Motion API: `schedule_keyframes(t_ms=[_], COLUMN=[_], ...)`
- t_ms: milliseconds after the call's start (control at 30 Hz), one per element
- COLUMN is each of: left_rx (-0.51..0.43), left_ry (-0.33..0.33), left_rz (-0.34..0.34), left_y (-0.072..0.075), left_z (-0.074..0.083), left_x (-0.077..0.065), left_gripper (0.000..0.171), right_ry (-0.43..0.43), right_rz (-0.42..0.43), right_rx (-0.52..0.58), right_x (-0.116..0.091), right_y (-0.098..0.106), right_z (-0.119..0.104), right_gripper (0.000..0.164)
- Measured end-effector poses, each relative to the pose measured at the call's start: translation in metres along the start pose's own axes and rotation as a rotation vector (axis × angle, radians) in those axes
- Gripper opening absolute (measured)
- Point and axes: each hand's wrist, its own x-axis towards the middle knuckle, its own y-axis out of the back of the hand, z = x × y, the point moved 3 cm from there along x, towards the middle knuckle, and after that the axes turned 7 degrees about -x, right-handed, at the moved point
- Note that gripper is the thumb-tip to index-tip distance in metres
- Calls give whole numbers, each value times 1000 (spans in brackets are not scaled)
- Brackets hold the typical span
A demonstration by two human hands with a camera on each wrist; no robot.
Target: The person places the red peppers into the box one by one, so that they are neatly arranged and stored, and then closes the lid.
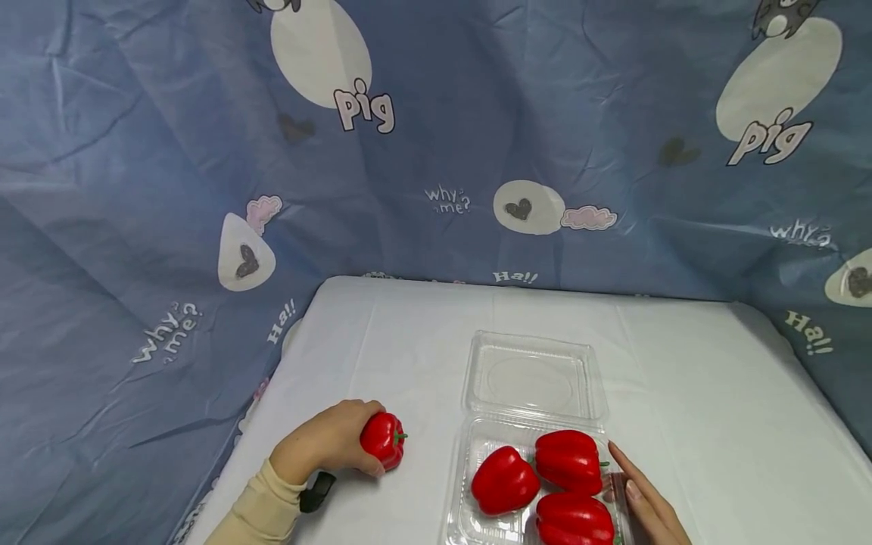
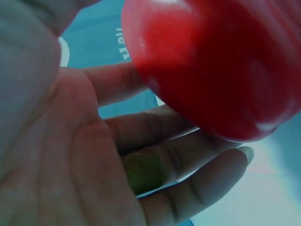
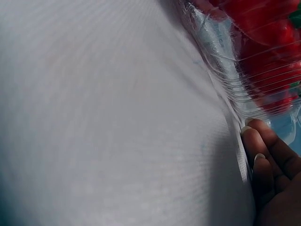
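Observation:
My left hand grips a red bell pepper with a green stem, at the left part of the table. In the left wrist view the pepper lies against the fingers, and a dark yellow-green band circles one finger. To its right stands an open clear plastic box with three red peppers inside: one at the left, one at the upper right and one at the lower right. With fairly straight fingers my right hand touches the box's right side; the right wrist view shows its fingertips there.
The box's clear lid lies folded back behind it on the white table. A blue printed cloth hangs behind the table and down the sides. A black strap piece sits at the left wrist.

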Motion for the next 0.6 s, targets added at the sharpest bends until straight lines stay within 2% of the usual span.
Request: schedule_keyframes(t_ms=[167,367,600], left_rx=[-3,-2,12], left_ry=[0,-1,-5], left_rz=[3,3,8], left_y=[-2,-3,-2], left_z=[-1,-1,0], left_x=[1,1,2], left_gripper=[67,67,67], right_ry=[55,32,90], right_rz=[2,1,16], right_rx=[-35,-5,-62], right_x=[1,1,1], right_y=[0,0,0], right_z=[1,1,0], right_gripper=[49,50,48])
